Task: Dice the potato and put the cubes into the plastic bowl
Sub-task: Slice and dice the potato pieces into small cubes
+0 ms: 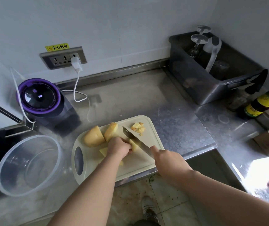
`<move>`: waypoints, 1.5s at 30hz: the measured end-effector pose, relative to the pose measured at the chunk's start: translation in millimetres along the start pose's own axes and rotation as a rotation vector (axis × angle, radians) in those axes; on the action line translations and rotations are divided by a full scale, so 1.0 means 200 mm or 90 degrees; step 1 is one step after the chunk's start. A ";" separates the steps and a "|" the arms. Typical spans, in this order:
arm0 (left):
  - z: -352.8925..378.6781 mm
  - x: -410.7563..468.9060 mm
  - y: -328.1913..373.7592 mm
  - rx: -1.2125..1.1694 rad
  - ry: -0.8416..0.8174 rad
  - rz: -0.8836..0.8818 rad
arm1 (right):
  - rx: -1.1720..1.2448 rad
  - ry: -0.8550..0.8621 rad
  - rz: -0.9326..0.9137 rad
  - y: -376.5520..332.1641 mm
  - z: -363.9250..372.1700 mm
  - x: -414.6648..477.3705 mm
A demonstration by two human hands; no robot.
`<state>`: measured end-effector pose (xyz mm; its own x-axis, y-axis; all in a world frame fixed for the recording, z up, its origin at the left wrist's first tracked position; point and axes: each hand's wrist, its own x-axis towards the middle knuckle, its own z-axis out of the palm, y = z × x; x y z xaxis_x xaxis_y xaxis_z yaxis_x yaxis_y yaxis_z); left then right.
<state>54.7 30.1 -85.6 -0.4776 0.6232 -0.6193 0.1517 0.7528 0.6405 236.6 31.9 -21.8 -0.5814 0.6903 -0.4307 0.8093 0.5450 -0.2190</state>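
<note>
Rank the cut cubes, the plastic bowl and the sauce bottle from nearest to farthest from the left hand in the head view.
1. Cut cubes, just beyond the left hand on the board.
2. Plastic bowl, off to the left.
3. Sauce bottle, far right.

at frame centre, the left hand (119,148) grips a potato piece (134,145) on the cutting board (153,136); the right hand (168,162) holds a knife (136,140) against it. cubes (137,127) lie upper right, a bowl (29,165) lower left.
</note>
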 end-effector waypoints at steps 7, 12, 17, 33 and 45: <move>-0.01 -0.02 -0.01 -0.033 0.000 -0.025 | -0.030 0.000 -0.011 -0.02 0.01 -0.03; 0.00 -0.03 -0.02 -0.029 0.005 -0.020 | -0.038 -0.003 -0.016 -0.03 0.03 -0.03; 0.00 -0.02 -0.03 -0.028 0.008 -0.021 | -0.042 -0.003 -0.014 -0.04 0.05 -0.03; -0.01 -0.02 -0.02 -0.064 -0.006 -0.029 | -0.007 -0.028 0.014 -0.05 0.01 -0.01; -0.15 -0.05 0.07 0.475 0.003 0.368 | 0.043 0.090 0.056 0.10 -0.09 -0.03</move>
<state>36.0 27.8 -57.4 -0.1588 0.9426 -0.2937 0.8800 0.2700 0.3908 254.2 47.2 -8.2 -0.5098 0.7970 -0.3239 0.8588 0.4490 -0.2467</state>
